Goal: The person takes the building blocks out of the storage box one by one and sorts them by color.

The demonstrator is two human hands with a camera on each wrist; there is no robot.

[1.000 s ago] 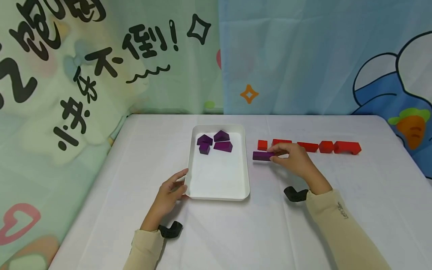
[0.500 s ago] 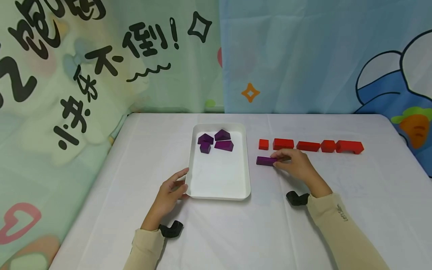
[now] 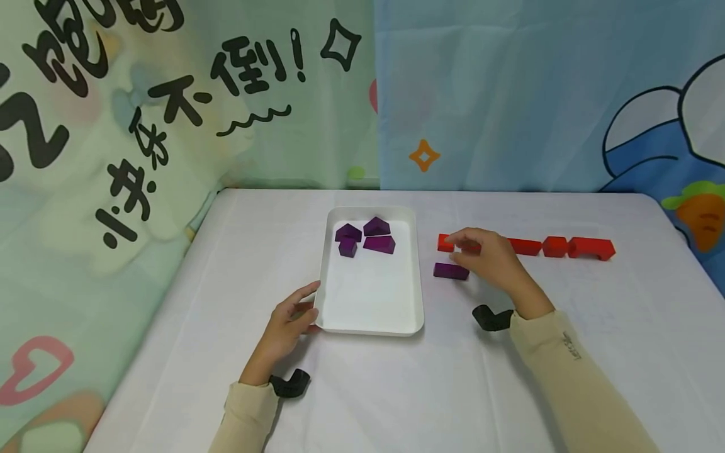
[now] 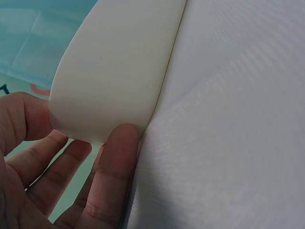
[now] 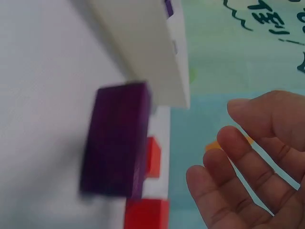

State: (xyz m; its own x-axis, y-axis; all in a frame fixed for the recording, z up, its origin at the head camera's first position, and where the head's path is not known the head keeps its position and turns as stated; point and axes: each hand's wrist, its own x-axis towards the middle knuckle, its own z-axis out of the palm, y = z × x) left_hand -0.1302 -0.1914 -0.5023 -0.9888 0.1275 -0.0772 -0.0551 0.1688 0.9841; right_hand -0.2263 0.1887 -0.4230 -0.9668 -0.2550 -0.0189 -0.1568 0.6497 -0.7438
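My left hand holds the left wall of a white tray near its front corner. In the left wrist view, the fingers and thumb meet the tray wall. Several purple blocks lie at the far end of the tray, among them a wedge-shaped block. On the cloth right of the tray lies a long purple block. My right hand hovers just beyond it with fingers apart and nothing between them, partly covering a row of red blocks. The right wrist view shows the same purple block away from the fingertips.
The red row runs rightward behind my right hand: a small cube, a flat block, a chunky block and an arched block. A white cloth covers the table. Printed curtains hang behind.
The right hand has let go of the long purple block, left it on the cloth in front of the red row, and risen slightly away. The left hand stays at the tray.
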